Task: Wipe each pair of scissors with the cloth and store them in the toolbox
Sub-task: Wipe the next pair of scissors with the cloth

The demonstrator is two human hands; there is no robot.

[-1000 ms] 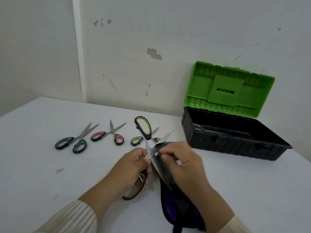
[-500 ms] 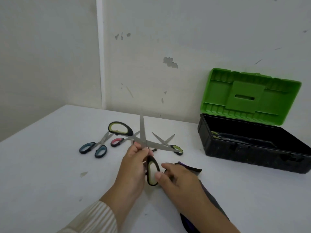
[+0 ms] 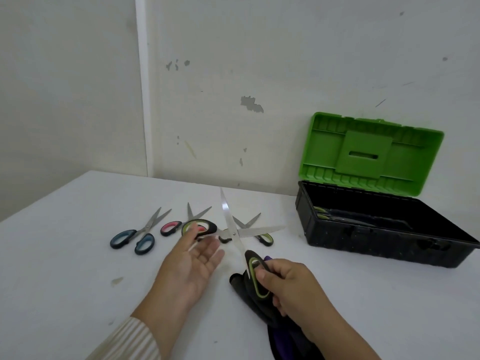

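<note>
While the large green-and-black scissors [image 3: 233,233] stood spread wide into a cross above the table [image 3: 78,255], the step in hand looked like the wiping of this pair, not yet its storing. The right hand [image 3: 291,284] gripped the near handle, fingers curled round the loop and thumb laid over it. One blade pointed far and up; the other pointed right, toward the toolbox [image 3: 363,245].

The left hand [image 3: 192,266] lay palm up with fingers straight and loosely spread, holding nothing. Its fingertips reached the far handle at the left; whether they pressed it or only met it could not be told. A ribbed pale sleeve [image 3: 130,341] covered that forearm.

The dark cloth [image 3: 283,336], with purple showing in its folds, lay on the table under the right hand, and neither hand held it to a blade.

By my judgement the next move called for the cloth to be picked up again and drawn along the blades, or for the blades to be shut before the carry to the right.

The toolbox sat far right by the wall, its green lid [image 3: 368,154] thrown back. Another green-handled pair [image 3: 320,213] already lay at its left end.

Three pairs waited on the table on the far side of the hands: teal scissors [image 3: 137,237] at the left, pink scissors [image 3: 171,228] beside them, and small green scissors [image 3: 262,239] behind the open blades.
</note>
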